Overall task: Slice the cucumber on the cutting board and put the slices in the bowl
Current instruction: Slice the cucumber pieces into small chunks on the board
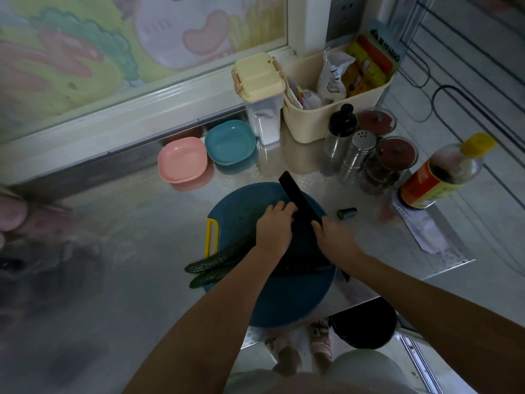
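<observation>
- The cucumber (216,260) lies slantwise on a round blue cutting board (298,302). It shows as two dark green lengths side by side, and their near ends stick out past the board's left edge.
- The far end of the cucumber runs under the left hand (274,228). That grip is clenched over it, fingers bent down on top with the knuckles towards the blade.
- The right hand (332,237) is just to the right of the left. Its grip is wrapped round the handle of a knife (295,191), and the broad black blade points away from the person, right against the left fingers.
- A yellow handle (211,237) is set in the board's left rim.
- A small cut cucumber end (346,213) lies on the steel counter (127,223), near the board's right side.
- Behind the board, well apart from the hands, sit a pink bowl (181,160) and a teal bowl (229,142), side by side.
- Further right stand a clear tub with a yellow lid (257,78), a cream basket (335,120) holding packets, a metal shaker (359,152) and a dark sauce bottle (440,172) with a yellow cap.
</observation>
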